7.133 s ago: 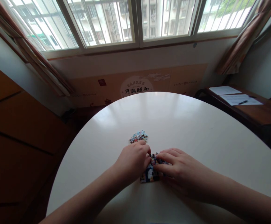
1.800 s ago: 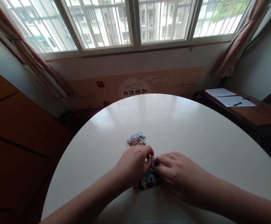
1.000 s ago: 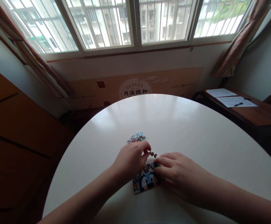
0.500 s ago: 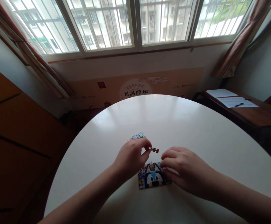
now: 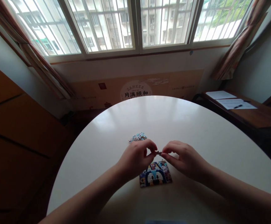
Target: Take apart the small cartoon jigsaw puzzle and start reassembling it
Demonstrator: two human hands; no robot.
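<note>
A small strip of joined puzzle pieces (image 5: 158,153) hangs between my two hands, just above the picture. My left hand (image 5: 139,157) pinches its left end between thumb and fingers. At its right end, my right hand (image 5: 183,157) has thumb and fingertips pressed together on it. Below them on the white table lies a colourful puzzle picture (image 5: 156,178) with a blue cartoon face; its upper left part is hidden by my left hand. Behind my left hand sits a pile of loose puzzle pieces (image 5: 138,137), partly covered by that hand.
The round white table (image 5: 168,124) fills the middle. To the right stands a brown side table (image 5: 263,115) with papers (image 5: 236,104) and a pen. A blurred bluish edge (image 5: 165,222) shows at the bottom. Beyond are a printed cardboard panel (image 5: 182,82) and windows.
My right hand has come up and off the picture and closed on the strip's right end. My left hand has moved slightly right with the strip. The bluish edge has appeared at the bottom.
</note>
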